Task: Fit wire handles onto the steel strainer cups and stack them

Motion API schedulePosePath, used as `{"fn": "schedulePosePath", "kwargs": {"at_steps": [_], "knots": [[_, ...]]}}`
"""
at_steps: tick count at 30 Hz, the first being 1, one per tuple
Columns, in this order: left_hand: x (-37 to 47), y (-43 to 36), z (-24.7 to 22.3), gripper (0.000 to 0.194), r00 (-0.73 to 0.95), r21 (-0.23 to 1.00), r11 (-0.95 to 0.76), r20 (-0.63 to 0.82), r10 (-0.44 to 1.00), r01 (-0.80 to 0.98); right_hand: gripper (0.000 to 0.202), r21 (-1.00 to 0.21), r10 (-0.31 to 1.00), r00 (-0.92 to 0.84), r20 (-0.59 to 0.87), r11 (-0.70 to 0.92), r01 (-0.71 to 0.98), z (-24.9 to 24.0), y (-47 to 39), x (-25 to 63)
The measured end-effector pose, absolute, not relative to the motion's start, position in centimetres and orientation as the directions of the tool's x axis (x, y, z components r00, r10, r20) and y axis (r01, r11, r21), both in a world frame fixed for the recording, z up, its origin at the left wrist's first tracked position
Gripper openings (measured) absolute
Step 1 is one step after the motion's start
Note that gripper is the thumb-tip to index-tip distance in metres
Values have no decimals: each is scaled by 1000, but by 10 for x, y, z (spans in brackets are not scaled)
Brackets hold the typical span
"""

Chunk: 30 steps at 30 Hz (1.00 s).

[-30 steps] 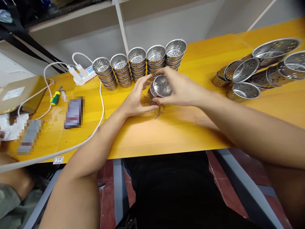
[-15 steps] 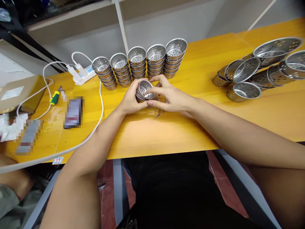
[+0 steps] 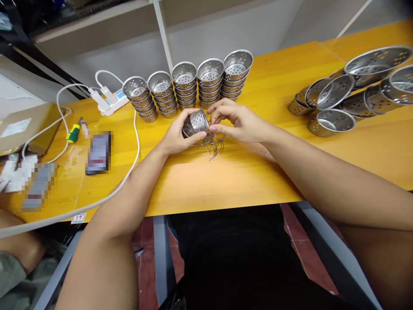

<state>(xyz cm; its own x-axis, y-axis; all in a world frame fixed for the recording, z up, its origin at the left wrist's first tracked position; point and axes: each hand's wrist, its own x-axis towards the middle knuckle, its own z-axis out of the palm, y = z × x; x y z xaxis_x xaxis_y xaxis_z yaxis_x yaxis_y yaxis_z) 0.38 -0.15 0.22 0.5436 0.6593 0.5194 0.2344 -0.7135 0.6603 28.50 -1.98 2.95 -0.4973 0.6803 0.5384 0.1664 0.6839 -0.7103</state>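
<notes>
My left hand (image 3: pixel 180 134) is wrapped round a small perforated metal cup (image 3: pixel 199 120), which lies tilted on its side with its rim toward the right. Under it, partly hidden by the fingers, is another perforated cup (image 3: pixel 188 128). The thumb and fingertips of my right hand (image 3: pixel 235 121) are pinched at the tilted cup's rim; what they hold there is too small to make out. Several thin curved wires (image 3: pixel 213 146) lie in a tangle on the table just below the fingertips.
Five stacks of perforated cups (image 3: pixel 185 79) stand behind my hands. More cups (image 3: pixel 334 120) lie and stand at the right. On the left are a power strip (image 3: pixel 112 103) with white cables, a screwdriver (image 3: pixel 73 133), two blurred devices (image 3: pixel 98 153) and a cardboard box (image 3: pixel 29 125).
The cup in my left hand has turned from facing up to lying on its side, rim to the right. My right hand has moved slightly right, off the cup's inside to its rim.
</notes>
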Motion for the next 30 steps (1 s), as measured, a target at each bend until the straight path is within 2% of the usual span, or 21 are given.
{"fn": "schedulePosePath", "kwargs": {"at_steps": [7, 13, 17, 19, 21, 23, 26, 28, 30], "knots": [[2, 0, 5, 86, 571, 649, -732, 527, 630, 208, 48, -799, 743, -414, 525, 598, 61, 26, -16, 282], [3, 1, 6, 89, 583, 634, -746, 534, 613, 204, 48, -880, 800, -376, 467, 464, -106, 31, -15, 282], [-1, 5, 2, 87, 496, 652, -717, 550, 672, 248, 53, -898, 808, -393, 438, 415, -148, 35, -12, 288], [-5, 9, -1, 85, 426, 656, -695, 561, 710, 294, 53, -889, 798, -411, 441, 452, -76, 36, -10, 295], [-8, 13, -3, 84, 373, 655, -681, 572, 730, 327, 51, -842, 775, -441, 452, 534, 75, 35, -8, 303], [-10, 15, -4, 83, 353, 652, -679, 581, 734, 337, 50, -770, 740, -526, 419, 597, 225, 33, -7, 309], [-9, 13, -3, 83, 368, 631, -695, 590, 719, 346, 54, -696, 714, -609, 345, 630, 344, 27, -10, 307], [-5, 8, -1, 87, 405, 598, -715, 590, 698, 362, 67, -699, 742, -564, 363, 617, 362, 23, -15, 300], [-1, 1, 4, 92, 461, 556, -740, 579, 672, 380, 88, -731, 766, -485, 422, 604, 317, 18, -20, 289]]}}
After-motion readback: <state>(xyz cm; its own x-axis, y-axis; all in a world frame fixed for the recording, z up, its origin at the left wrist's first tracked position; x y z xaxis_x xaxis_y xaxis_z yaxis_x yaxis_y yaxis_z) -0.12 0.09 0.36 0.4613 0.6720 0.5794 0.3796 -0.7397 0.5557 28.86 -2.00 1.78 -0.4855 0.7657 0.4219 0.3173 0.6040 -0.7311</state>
